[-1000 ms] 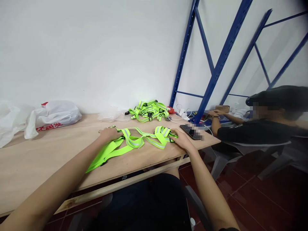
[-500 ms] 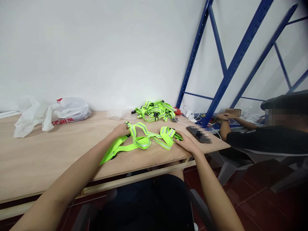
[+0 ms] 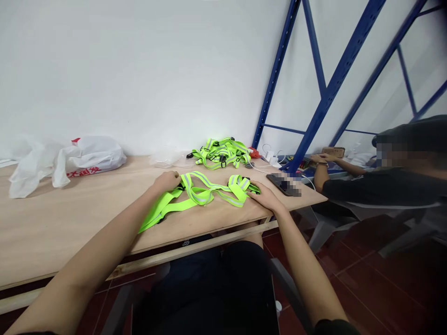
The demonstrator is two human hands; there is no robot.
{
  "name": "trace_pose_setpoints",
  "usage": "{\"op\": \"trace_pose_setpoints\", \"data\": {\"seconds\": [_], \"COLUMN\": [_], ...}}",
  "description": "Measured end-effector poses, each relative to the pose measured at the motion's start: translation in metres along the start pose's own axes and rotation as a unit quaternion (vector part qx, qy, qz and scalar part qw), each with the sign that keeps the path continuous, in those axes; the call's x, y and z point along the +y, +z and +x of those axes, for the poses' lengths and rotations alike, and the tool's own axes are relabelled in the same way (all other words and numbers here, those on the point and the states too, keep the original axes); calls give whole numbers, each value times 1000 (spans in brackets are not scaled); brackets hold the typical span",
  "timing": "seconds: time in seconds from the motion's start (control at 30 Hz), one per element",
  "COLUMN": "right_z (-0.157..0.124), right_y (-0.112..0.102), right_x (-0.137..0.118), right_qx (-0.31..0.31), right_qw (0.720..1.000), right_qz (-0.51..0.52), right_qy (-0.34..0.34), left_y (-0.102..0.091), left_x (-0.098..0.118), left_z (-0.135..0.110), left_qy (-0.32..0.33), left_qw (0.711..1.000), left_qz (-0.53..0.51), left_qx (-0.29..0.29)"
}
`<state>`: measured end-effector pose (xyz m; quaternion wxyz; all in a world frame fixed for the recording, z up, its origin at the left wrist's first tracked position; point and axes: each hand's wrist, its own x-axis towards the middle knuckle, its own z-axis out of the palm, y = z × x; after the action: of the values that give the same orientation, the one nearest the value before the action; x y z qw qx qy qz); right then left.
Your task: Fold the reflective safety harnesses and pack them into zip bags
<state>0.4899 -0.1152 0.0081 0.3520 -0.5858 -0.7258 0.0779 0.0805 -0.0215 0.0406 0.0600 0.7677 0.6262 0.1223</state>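
Note:
A neon-yellow reflective strap harness (image 3: 200,197) with grey stripes and black buckles lies loosely looped on the table in front of me. My left hand (image 3: 167,181) is closed on its upper left end, the fingertips pinching the band beside a black buckle. From there a wider band trails down toward the table's front edge, partly behind my left forearm. My right hand (image 3: 263,195) rests at the table's edge, its fingers curled around the folded right end of the harness. Behind it lies a tangled pile of similar reflective harnesses (image 3: 223,152).
White plastic bags (image 3: 99,153) lie at the back left of the wooden table (image 3: 87,214), clear plastic (image 3: 167,158) beside the pile. A phone (image 3: 282,184) is right of my right hand. Blue rack posts (image 3: 314,116) rise behind it. A co-worker (image 3: 384,181) sits at the right.
My left hand has shifted slightly left with its end of the harness, drawing the top band a little straighter. My right hand keeps its place on the right end. The view has tilted slightly.

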Motion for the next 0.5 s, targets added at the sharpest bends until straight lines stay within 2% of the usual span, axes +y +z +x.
{"op": "trace_pose_setpoints", "data": {"seconds": [0.2, 0.27, 0.3, 0.33, 0.37, 0.43, 0.47, 0.5], "right_z": [-20, -36, -46, -56, -67, -87, -96, -104], "right_y": [-11, -19, -23, -26, -27, -22, -14, -5], "right_x": [-27, -43, -51, -59, -67, -79, -83, -85], "right_qx": [108, 84, 25, -82, -204, -425, -498, -540], "right_qw": [994, 996, 999, 995, 976, 897, 856, 828], "right_qz": [-5, 9, 31, 58, 80, 96, 91, 79], "right_qy": [-18, -26, -24, -16, 5, 72, 104, 129], "left_y": [0, 0, 0, -1, -1, -2, -2, -3], "left_x": [-9, -9, -9, -8, -7, -5, -4, -3], "left_z": [-1, -2, -2, -3, -4, -5, -6, -7], "left_qy": [10, 6, 3, 1, 1, 2, 4, 5], "left_qw": [1000, 1000, 1000, 1000, 1000, 1000, 1000, 1000], "left_qz": [5, 5, 5, 5, 4, 4, 4, 4], "left_qx": [-11, -14, -15, -17, -20, -25, -27, -29]}}
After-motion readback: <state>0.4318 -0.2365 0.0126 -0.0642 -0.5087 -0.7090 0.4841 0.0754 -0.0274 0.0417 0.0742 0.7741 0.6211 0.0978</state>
